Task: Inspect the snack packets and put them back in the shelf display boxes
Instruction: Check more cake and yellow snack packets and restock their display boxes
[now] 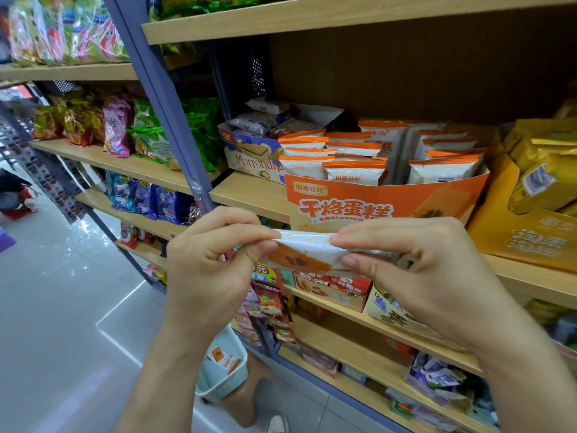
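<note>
I hold a white and orange snack packet (307, 253) flat in front of the shelf, at chest height. My left hand (212, 260) pinches its left end and my right hand (415, 264) pinches its right end. Just behind it stands the orange display box (384, 203), which holds several upright packets of the same kind (354, 171). A white basket (223, 375) hangs below my left forearm with one orange and white packet (223, 357) inside.
A blue and white wafer box (249, 156) stands left of the orange box, a yellow display box (527, 235) to its right. Wooden shelves (249, 190) with snack bags run left and below. A blue upright post (162, 98) crosses the shelf front. Tiled floor lies at the left.
</note>
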